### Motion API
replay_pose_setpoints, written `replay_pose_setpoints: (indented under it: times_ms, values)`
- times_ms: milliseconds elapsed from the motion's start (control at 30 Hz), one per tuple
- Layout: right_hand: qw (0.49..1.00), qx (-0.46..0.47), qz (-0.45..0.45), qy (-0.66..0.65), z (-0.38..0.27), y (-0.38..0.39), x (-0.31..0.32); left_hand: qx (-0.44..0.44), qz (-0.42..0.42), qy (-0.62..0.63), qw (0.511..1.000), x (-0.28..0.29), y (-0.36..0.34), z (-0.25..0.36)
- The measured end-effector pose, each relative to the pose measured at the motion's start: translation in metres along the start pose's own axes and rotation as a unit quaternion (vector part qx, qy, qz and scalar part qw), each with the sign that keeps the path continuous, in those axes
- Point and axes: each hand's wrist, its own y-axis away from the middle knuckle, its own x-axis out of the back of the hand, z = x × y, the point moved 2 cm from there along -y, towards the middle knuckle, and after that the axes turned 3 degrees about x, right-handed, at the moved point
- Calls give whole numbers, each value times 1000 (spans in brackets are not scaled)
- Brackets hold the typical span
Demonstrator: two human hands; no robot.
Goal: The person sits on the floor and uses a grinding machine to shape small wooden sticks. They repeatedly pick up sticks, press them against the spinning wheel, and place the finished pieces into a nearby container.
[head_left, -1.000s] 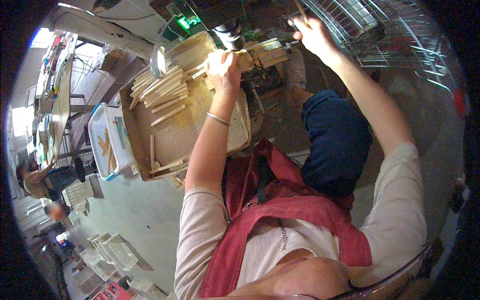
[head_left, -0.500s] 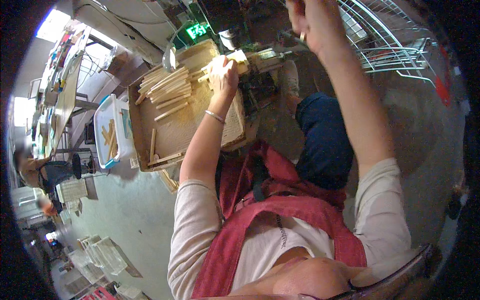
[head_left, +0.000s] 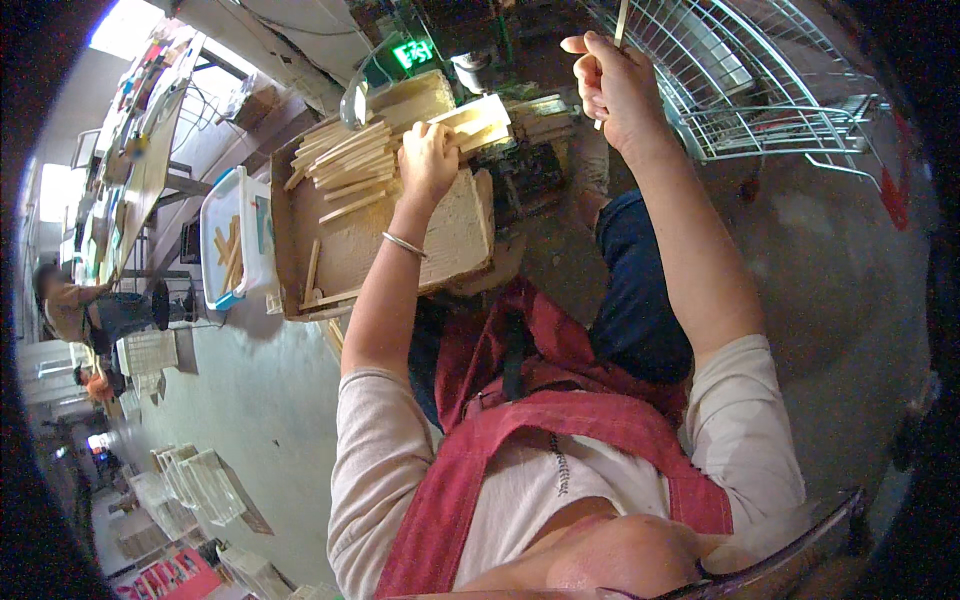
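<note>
My left hand (head_left: 428,162) is closed, its fingers bent down at the right ends of a pile of pale wooden sticks (head_left: 350,155). What lies under its fingertips is hidden. The pile rests in a shallow brown cardboard box (head_left: 400,250) dusted with sawdust. Just right of this hand, light wooden pieces (head_left: 482,122) lie brightly lit on a dark machine (head_left: 530,175). My right hand (head_left: 618,90) is raised at the upper right, apart from the box. Its fingers are closed round a thin wooden stick (head_left: 622,25), which points up out of the fist.
A white plastic bin (head_left: 212,255) with blue handles, left of the box, contains short wood pieces. At the upper right stands a wire cart (head_left: 770,130). A green lit display (head_left: 412,53) glows behind the box. At the far left, a person (head_left: 75,300) is near a long table.
My left hand has moved from the wooden pieces by the machine to the stick pile. My right hand has come lower, and the stick in it now shows clearly.
</note>
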Motion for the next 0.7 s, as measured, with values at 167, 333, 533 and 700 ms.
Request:
replay_pose_setpoints:
  times_ms: [167, 333, 533, 700]
  values:
    - [997, -64, -31, -11, 9, -2, -3, 6, -13, 10, 1000, -10, 11, -13]
    - [996, -91, 9, 25, 1, -5, 21, 3, 101, 158, 982, 70, 60, 11]
    - [997, -60, -1, -58, -6, 15, 28, 76, 298, -7, 951, 214, 118, -76]
    - [998, -15, -53, 14, -12, 34, 5, 134, 289, -198, 927, 305, 132, -206]
